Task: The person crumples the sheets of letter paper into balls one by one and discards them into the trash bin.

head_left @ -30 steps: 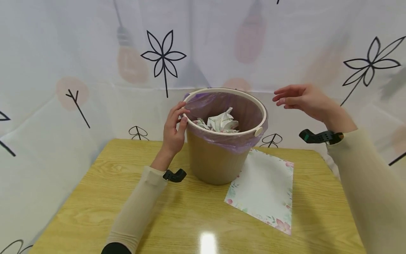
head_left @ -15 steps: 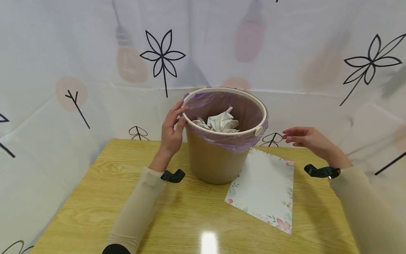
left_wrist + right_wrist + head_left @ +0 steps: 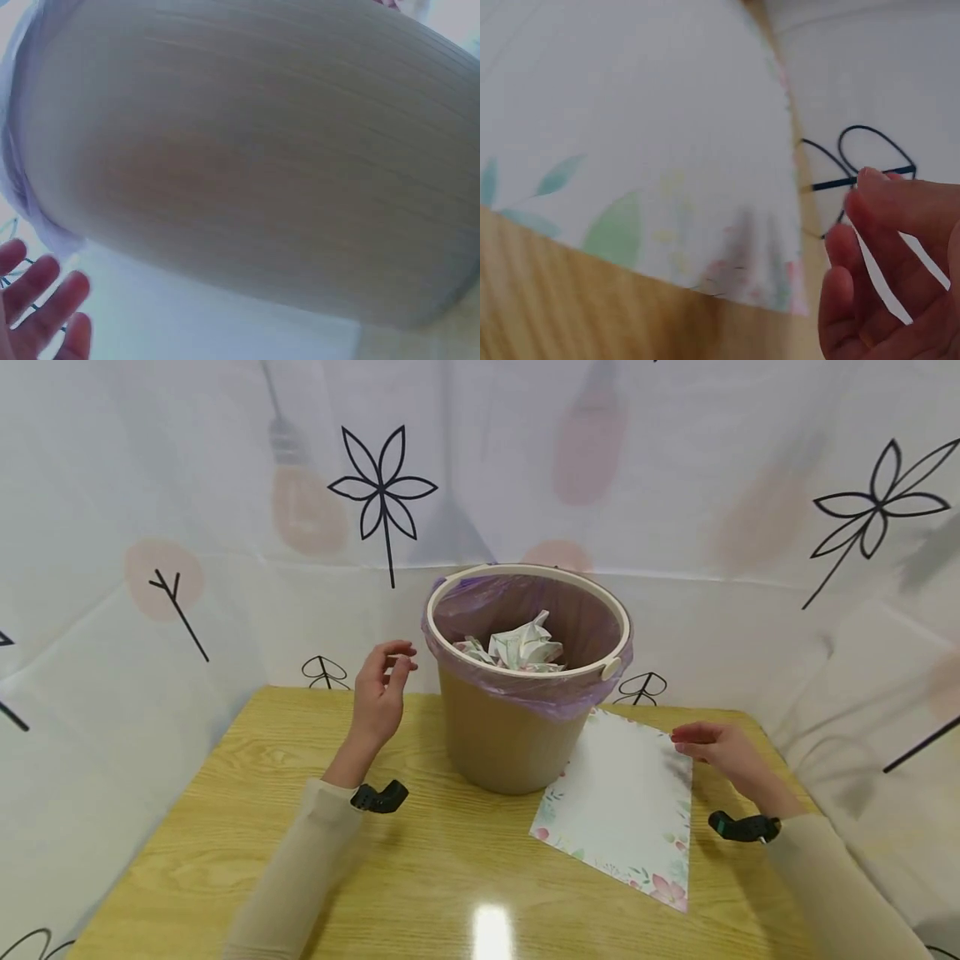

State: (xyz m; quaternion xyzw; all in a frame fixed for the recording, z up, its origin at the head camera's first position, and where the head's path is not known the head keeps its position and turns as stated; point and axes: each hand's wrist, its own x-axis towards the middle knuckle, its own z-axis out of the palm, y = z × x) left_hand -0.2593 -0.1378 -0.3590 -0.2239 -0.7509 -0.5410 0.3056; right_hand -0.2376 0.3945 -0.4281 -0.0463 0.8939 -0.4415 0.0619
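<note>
A brown trash bin (image 3: 502, 735) stands upright on the table, lined with a purple plastic bag (image 3: 555, 697) folded over its pale rim. Inside it are crumpled sheets of floral paper (image 3: 525, 646). My left hand (image 3: 378, 697) is just left of the bin, apart from it, its fingers relaxed and holding nothing; spread fingertips (image 3: 56, 304) show in the left wrist view. A flat white sheet of paper (image 3: 626, 802) with a floral border lies right of the bin. Over its far right corner hovers my right hand (image 3: 726, 756), fingers loosely bent with nothing between them.
The wooden table (image 3: 225, 827) ends at a white cloth backdrop (image 3: 240, 485) printed with flowers and bulbs. The bin blocks part of the table's back, and the sheet's far left edge runs behind the bin's base.
My left hand has let go of the bin's rim and moved left and down. My right hand has come down from beside the bin to the paper's corner. The bin stays in place.
</note>
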